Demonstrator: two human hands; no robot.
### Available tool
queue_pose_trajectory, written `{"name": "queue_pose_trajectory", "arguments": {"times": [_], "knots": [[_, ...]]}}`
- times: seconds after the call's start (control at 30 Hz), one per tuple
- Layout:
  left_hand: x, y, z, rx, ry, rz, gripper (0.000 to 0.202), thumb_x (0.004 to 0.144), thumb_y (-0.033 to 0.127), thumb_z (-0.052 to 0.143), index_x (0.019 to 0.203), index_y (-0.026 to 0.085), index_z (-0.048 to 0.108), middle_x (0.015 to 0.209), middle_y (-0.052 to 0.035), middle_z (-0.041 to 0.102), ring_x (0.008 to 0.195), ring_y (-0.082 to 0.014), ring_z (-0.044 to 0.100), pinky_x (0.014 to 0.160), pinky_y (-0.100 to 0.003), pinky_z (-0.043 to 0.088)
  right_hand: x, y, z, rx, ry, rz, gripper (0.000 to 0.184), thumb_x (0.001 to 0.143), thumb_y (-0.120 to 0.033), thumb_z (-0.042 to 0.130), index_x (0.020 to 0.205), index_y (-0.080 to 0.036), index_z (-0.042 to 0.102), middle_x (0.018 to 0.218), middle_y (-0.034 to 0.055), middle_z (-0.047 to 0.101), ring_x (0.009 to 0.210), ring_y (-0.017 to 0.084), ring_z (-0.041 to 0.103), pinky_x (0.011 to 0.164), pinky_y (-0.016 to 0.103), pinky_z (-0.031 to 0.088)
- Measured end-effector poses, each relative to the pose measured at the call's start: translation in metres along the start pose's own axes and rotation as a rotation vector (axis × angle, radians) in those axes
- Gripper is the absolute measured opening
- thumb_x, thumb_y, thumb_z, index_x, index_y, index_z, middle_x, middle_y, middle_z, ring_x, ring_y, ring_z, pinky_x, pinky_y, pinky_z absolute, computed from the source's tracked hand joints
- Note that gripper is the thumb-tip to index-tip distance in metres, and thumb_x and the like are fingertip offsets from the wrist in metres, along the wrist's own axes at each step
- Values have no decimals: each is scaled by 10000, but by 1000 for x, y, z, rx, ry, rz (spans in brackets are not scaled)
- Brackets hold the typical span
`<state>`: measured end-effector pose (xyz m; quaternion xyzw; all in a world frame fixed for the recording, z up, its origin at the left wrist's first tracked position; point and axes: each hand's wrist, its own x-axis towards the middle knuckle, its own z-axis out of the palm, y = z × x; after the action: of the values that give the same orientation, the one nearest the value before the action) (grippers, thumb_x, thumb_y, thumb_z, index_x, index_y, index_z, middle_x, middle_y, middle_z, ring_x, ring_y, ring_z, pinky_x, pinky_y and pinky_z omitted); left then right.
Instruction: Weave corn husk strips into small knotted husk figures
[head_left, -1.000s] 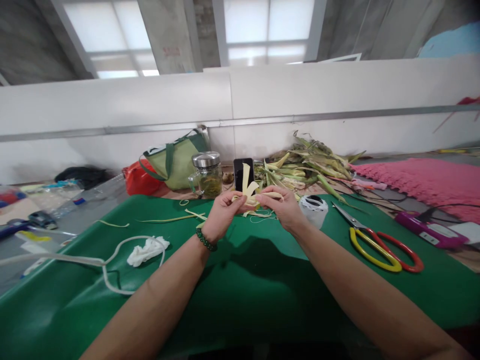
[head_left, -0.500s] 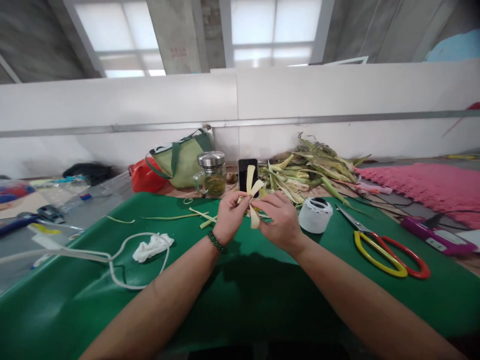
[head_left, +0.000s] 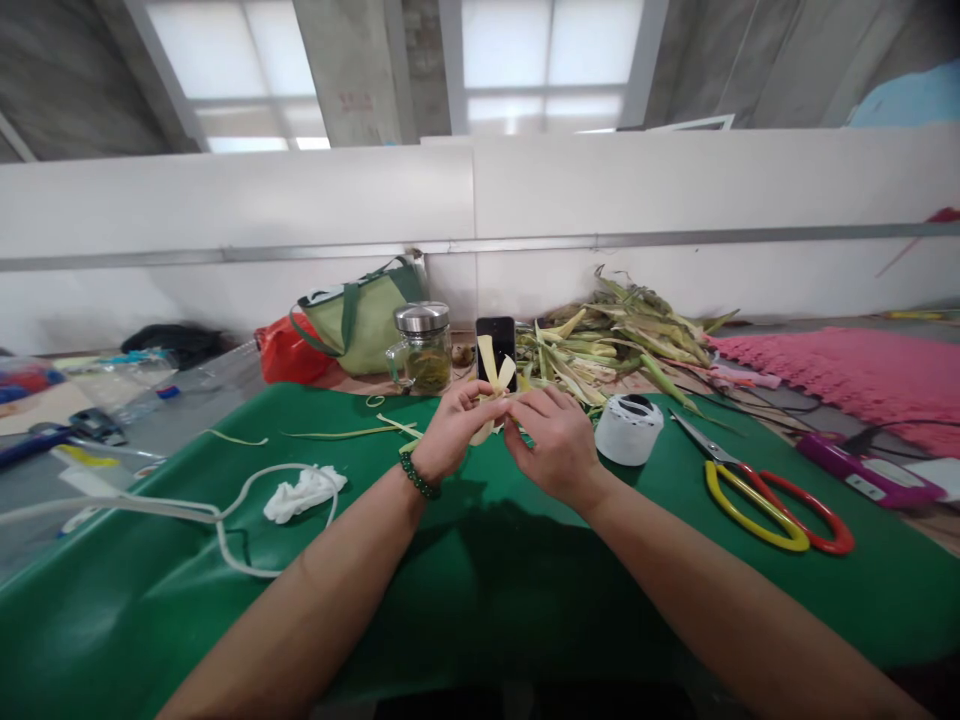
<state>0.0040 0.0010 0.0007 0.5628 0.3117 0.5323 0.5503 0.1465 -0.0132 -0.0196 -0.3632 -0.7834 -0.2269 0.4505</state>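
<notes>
Husk strips (head_left: pixel 489 362), 2 upright, pinched btwn L hand (head_left: pixel 452 428) & R hand (head_left: pixel 559 442) fingers (head_left: pixel 534 405).

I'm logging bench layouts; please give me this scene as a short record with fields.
Left hand: holding pale-yellow flat husk strips
Right hand: at the strips' base, exact grip unclear
Surface: glossy green sheet
Tool: metal scissors with red and yellow handles, right of the hands
Behind hands: upright black rectangular phone, with a lidded clear-glass mug to its left

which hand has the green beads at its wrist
The left hand: a green beaded bracelet circles its wrist. The right hand, also at the pale strips, has a bare wrist.
</notes>
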Motion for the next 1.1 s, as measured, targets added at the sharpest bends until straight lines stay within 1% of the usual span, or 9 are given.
{"name": "queue_pose_trajectory", "arguments": {"times": [0.13, 0.3, 0.37, 0.6, 0.67, 0.73, 0.8, 0.9, 1.1], "knots": [[2, -1, -2, 11, -81, -18, 274, 627, 365, 763, 687, 136, 624, 609, 11, 602, 577, -81, 546, 632, -218, 468, 2, 5, 0, 173, 3, 104, 158, 833, -211, 500, 770, -176, 641, 731, 63, 634, 729, 191, 561, 690, 319, 436], [3, -2, -1, 150, -128, -20, 331, 637, 446, 744, 702, 142, 631, 680, -11, 666, 650, -138, 636, 754, -300, 516, 4, 15, 1, 492, -39, 527, 206, 758, -377, 627, 741, -189, 545, 606, -24, 531, 543, 114, 473, 540, 252, 371], [3, -2, -2, 183, -151, -30, 357, 643, 476, 729, 727, 145, 626, 711, -12, 682, 670, -164, 664, 773, -327, 522, 6, 19, 2, 597, -67, 604, 239, 737, -392, 630, 666, -185, 533, 563, -39, 486, 513, 97, 423, 510, 240, 335], [4, -5, -3, 204, -77, -30, 331, 674, 436, 705, 794, 149, 592, 669, 2, 679, 713, -205, 701, 745, -320, 531, 10, 33, 7, 956, -128, 855, 196, 664, -366, 628, 656, -171, 610, 561, -24, 522, 522, 106, 448, 513, 253, 377], [5, -7, -3, 235, -72, -35, 294, 674, 407, 704, 763, 152, 588, 629, 13, 657, 713, -212, 704, 696, -296, 532, 10, 35, 4, 829, -38, 798, 186, 672, -344, 624, 754, -177, 637, 657, 3, 580, 611, 139, 510, 581, 286, 426], [6, -9, -3, 272, -67, -31, 262, 676, 379, 702, 739, 153, 586, 616, 17, 643, 699, -211, 704, 652, -276, 527, 10, 35, 0, 632, 69, 622, 208, 681, -323, 639, 841, -189, 644, 827, 42, 625, 784, 188, 559, 720, 344, 455], [6, -10, -3, 314, -81, -15, 235, 686, 357, 696, 736, 149, 599, 627, 12, 642, 687, -208, 702, 626, -264, 521, 10, 34, -3, 481, 91, 436, 162, 695, -325, 669, 792, -198, 645, 922, 61, 625, 904, 220, 554, 821, 385, 436], [5, -10, -4, 335, -120, -3, 221, 703, 345, 683, 769, 141, 628, 653, 1, 645, 707, -208, 700, 641, -272, 525, 10, 33, -5, 406, 41, 265, 138, 745, -318, 670, 680, -202, 637, 859, 51, 626, 853, 206, 562, 797, 372, 440], [4, -7, -2, 257, -105, -32, 205, 678, 327, 701, 749, 138, 662, 653, -3, 670, 662, -147, 643, 670, -267, 517, 8, 28, -6, 222, 34, -52, 139, 832, -201, 573, 736, -198, 674, 755, 39, 662, 741, 176, 533, 708, 336, 402]]}}
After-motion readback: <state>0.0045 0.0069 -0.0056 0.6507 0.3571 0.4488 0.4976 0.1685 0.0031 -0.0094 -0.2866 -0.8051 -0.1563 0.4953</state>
